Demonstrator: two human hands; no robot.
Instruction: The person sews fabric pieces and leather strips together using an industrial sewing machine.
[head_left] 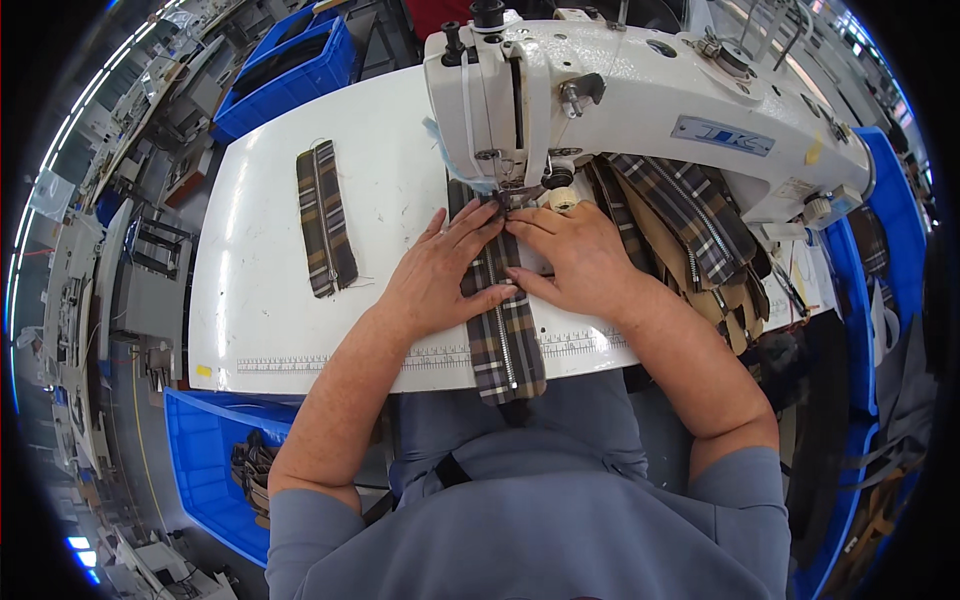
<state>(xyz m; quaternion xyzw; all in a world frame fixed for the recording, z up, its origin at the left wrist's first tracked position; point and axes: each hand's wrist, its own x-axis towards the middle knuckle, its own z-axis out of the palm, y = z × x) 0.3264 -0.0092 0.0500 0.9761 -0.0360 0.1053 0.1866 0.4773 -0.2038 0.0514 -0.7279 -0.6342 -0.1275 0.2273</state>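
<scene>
A plaid fabric strip with a metal zipper (503,345) runs under the needle area of a white sewing machine (600,80), its near end hanging over the table's front edge. My left hand (440,265) lies flat on the strip's left side, fingers stretched toward the presser foot. On the right side, my right hand (575,255) presses down with fingers extended, its thumb on the strip. Both hands' fingertips are close to the needle, which they and the machine head partly hide. A second plaid zipper strip (326,218) lies flat on the table to the left.
More plaid zipper pieces (685,215) are heaped under the machine arm at right. The white table (260,310) has a printed ruler along its front edge. Blue bins stand at far left (290,80), below the table's left side (205,480) and at right (895,210).
</scene>
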